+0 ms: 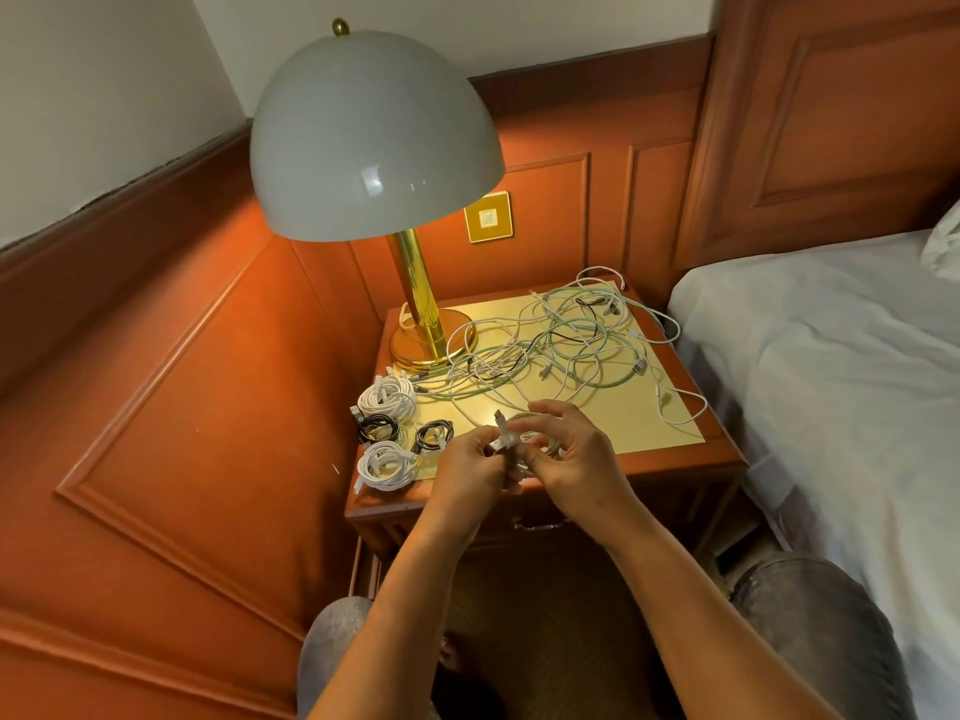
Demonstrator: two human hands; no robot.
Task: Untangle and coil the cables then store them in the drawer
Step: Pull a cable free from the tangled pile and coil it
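Both hands' grip on one white cable [503, 443]: left hand [467, 467] pinching, right hand [569, 459] half-curled.

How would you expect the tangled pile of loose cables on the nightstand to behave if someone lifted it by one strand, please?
The tangled cables would probably come up floppy and trailing, since the thin strands lie in slack, crossing loops. Neighbouring strands would likely drag along. A loop lying around the lamp base might snag there.

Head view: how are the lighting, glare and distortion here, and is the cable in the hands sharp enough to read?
Head view: warm light from the lamp pools on the nightstand; a bright glare spot sits on its shade; wide-angle bending curves the wall panelling at the edges; the white cable between left hand and right hand is slightly soft, connector detail unreadable.
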